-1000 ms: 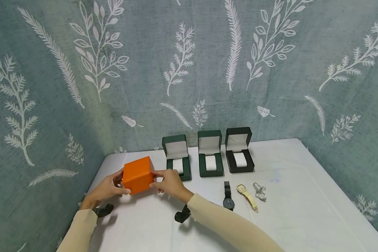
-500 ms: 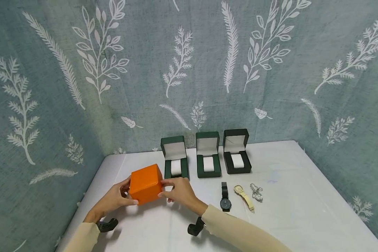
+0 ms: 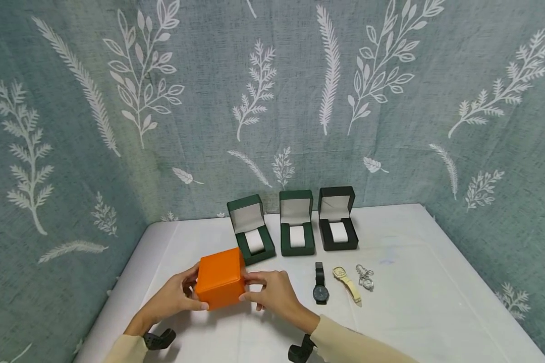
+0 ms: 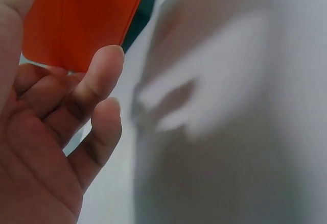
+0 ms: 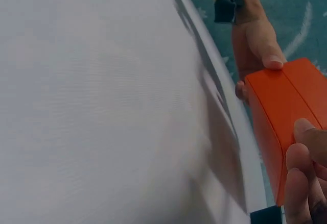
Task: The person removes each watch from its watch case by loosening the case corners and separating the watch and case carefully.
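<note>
A closed orange box (image 3: 220, 280) is held between both hands, slightly tilted, in the left half of the head view. My left hand (image 3: 172, 298) grips its left side, thumb along the front lower corner and fingers behind. On the opposite side, my right hand (image 3: 274, 298) pinches it with thumb and fingers. The left wrist view shows the box's orange wall (image 4: 76, 25) beside the left fingers (image 4: 104, 76). In the right wrist view the box's seam runs between both hands. Right behind it stands an open green watch box (image 3: 247, 220) with a white cushion, turned at an angle.
A second open green watch box (image 3: 296, 215) and an open black one (image 3: 336, 208) stand along the back. A black watch (image 3: 320, 287), a gold-coloured watch (image 3: 346, 284) and a silver chain watch (image 3: 366, 278) lie in front of them. A patterned curtain (image 3: 200, 111) surrounds the white table (image 3: 418, 282).
Both hands have carried the orange box rightward and nearer the person. The left green watch box has turned at an angle, its front shifting right.
</note>
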`<action>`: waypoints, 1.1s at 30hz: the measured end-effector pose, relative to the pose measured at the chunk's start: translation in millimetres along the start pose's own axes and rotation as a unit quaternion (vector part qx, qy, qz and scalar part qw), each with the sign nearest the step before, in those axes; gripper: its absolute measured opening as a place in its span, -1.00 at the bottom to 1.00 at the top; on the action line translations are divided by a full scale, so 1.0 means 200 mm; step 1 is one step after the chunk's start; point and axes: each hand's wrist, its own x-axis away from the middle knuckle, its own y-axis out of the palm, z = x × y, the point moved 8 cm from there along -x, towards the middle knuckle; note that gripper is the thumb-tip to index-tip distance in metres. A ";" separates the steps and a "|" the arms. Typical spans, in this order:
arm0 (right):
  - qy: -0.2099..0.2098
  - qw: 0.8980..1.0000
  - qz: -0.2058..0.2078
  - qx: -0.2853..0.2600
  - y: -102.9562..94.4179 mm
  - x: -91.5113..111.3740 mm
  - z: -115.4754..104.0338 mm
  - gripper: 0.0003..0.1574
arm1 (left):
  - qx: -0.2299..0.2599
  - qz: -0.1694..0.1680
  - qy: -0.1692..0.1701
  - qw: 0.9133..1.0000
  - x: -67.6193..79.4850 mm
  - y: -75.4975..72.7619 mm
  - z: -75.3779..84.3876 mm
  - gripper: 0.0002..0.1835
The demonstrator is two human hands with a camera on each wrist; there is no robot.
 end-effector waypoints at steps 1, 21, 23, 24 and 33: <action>0.004 1.000 -0.001 0.002 -0.01 0.01 0.00 -0.43 | 0.000 -0.002 -0.001 1.000 0.00 0.02 0.00 0.23; 0.000 1.000 0.006 -0.004 -0.03 0.01 0.10 -0.44 | -0.044 0.030 -0.014 0.998 -0.04 0.06 0.00 0.28; 0.001 1.000 0.007 -0.003 -0.02 0.00 0.10 -0.43 | -0.041 0.031 -0.011 0.999 -0.04 0.05 0.00 0.28; 0.002 1.000 0.007 -0.003 -0.02 0.00 0.10 -0.43 | -0.038 0.031 -0.011 0.999 -0.04 0.05 -0.01 0.28; -0.004 1.000 0.007 0.003 -0.01 -0.06 0.09 -0.42 | -0.039 0.048 -0.014 0.998 -0.05 0.00 0.00 0.30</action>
